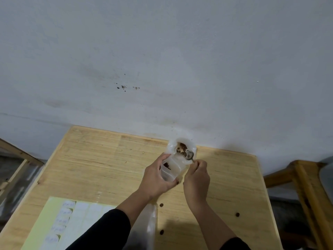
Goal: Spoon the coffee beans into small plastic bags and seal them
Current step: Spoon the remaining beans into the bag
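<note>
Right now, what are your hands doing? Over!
Left hand gripping small plastic bag, few beans inside. Right hand pinching spoon, loaded, at the bean container. Loose beans scattered on table; nothing blocking.

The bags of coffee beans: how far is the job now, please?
Done: no sealed bag shows in this view. In hand: the left hand holds an open small bag with a few beans inside; the right hand holds a spoon at the bean container. Left: more filling, sealing, and loose beans lie on the table.
</note>
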